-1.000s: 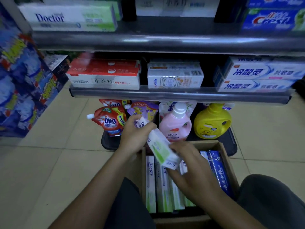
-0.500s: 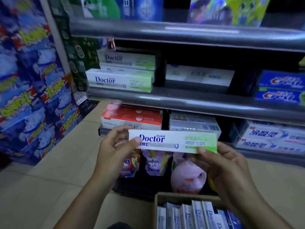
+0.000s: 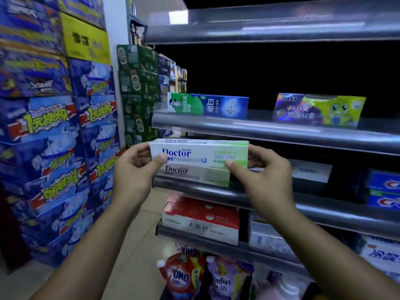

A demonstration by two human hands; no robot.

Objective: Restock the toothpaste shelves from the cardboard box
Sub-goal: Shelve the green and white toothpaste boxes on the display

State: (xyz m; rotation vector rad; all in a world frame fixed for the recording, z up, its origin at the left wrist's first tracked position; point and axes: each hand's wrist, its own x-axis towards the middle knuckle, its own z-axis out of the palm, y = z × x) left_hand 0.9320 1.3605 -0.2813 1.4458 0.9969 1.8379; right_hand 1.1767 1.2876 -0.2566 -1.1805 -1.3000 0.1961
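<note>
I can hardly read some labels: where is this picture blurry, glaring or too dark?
Head view: sharpest on the Doctor box gripped by the left hand and right hand; the blue cartons at left are smeared by blur; the top shelf rail shows white glare; the shelf interior is near black.

White-green Doctor toothpaste box (image 3: pixel 201 153) level, atop shelved Doctor box (image 3: pixel 194 175).

Single head view, close, facing shelves (image 3: pixel 270 131) squarely.
</note>
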